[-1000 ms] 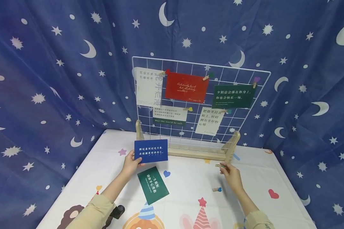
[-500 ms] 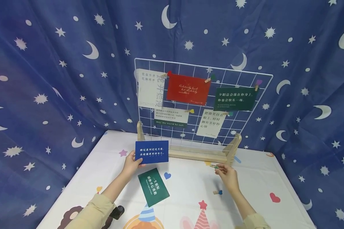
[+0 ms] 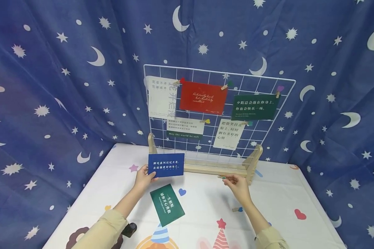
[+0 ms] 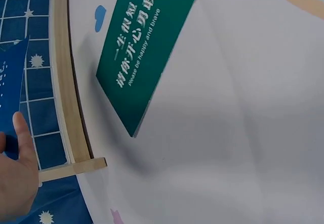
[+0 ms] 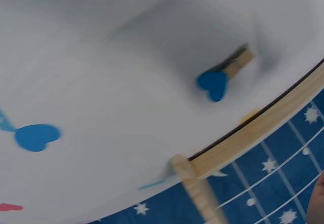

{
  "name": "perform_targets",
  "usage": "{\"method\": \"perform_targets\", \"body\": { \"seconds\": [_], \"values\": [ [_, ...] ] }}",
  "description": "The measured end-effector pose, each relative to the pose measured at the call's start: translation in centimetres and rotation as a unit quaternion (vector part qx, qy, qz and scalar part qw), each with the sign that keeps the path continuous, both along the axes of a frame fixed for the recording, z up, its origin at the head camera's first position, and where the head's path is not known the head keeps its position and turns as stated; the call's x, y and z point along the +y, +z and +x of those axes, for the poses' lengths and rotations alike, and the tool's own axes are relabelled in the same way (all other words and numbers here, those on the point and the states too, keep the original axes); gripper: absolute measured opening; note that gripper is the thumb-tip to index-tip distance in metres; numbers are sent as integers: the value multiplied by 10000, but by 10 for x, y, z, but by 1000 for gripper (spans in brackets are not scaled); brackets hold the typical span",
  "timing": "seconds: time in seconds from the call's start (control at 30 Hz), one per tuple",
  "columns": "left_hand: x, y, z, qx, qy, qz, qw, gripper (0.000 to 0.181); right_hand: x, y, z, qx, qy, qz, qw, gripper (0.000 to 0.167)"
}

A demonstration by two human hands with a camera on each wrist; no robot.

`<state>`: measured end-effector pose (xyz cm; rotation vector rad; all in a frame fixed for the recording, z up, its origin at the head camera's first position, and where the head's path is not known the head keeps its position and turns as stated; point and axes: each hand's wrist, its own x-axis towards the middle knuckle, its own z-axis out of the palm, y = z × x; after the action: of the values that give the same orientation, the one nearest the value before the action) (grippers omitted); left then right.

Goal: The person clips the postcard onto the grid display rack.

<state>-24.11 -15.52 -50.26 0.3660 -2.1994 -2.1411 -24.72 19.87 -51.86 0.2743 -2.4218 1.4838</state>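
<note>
My left hand (image 3: 143, 178) pinches the left edge of a blue card (image 3: 166, 165) with white writing, thumb in front, held up before the rack's lower left. In the left wrist view the blue card (image 4: 11, 97) shows only in part. My right hand (image 3: 238, 186) pinches a small wooden clothespin (image 3: 222, 177) with a bit of green on it, in front of the rack's base. A green card (image 3: 167, 204) lies on the table below my left hand. Near my right forearm lies a clothespin with a blue heart (image 3: 237, 209), plainer in the right wrist view.
A white wire grid rack (image 3: 218, 73) stands on a wooden base (image 3: 212, 169) at the back. Heart clothespins hold several cards on it, among them a red card (image 3: 203, 97) and a dark green card (image 3: 255, 107). A starry blue curtain (image 3: 65, 103) hangs behind.
My right hand has moved left along the front of the rack's base, carrying the clothespin. The left hand and blue card have stayed almost in place.
</note>
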Motion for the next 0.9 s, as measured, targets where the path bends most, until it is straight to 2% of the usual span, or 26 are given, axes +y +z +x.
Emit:
{"method": "perform_targets", "body": {
  "seconds": [0.2,0.33,0.43,0.47,0.57,0.67,0.7,0.73,0.8,0.9],
  "values": [
    [0,0,-5,141,424,417,9981,27,-23,1,-10,54,214,-213,9995,15],
    [2,0,-13,165,573,471,9971,28,-39,7,-18,102,136,-102,9998,14],
    [3,-11,-25,398,579,686,9952,27,-50,15,-26,146,18,-13,9999,14],
    [2,-23,-33,730,484,924,9919,25,-54,18,-28,162,-21,4,9999,14],
    [5,-33,-41,971,393,1150,9878,26,-64,24,-36,208,-92,27,9997,15],
    [10,-25,-39,892,518,909,9905,26,-73,29,-39,207,-85,-45,9997,15],
    [13,-13,-33,623,660,689,9935,28,-76,30,-40,217,-84,-81,9997,15],
    [13,-5,-29,573,663,631,9942,28,-79,31,-41,234,-75,-131,9996,15],
    [15,7,-25,472,713,536,9949,28,-84,34,-43,293,-82,-192,9994,15],
    [14,19,-21,388,753,577,9947,26,-91,35,-48,371,-120,-262,9989,15]
  ]
}}
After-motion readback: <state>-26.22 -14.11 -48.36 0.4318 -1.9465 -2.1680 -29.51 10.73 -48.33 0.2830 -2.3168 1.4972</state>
